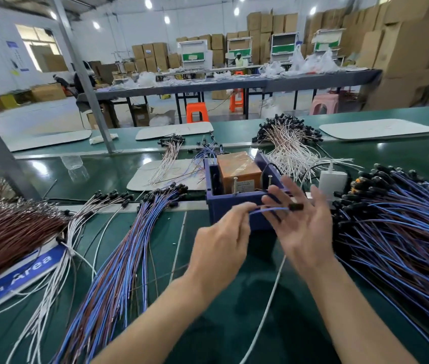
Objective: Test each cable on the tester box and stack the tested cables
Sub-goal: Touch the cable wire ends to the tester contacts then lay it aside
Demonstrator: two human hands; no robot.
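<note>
Cables (118,258) across green bench (234,324) (cartons (405,61) behind)

Both bare forearms (160,306) rise from the bottom edge toward the frame's centre. The left hand (221,237) is curled, thumb and forefinger pinching one end of a cable (268,209). The right hand (305,227) stands beside it, palm turned inward, fingers straight and spread.

A blue sign (21,274) at the left bore the white word "Area"; the small label (244,185) inside the tester box (231,202) was too blurred to read.
</note>
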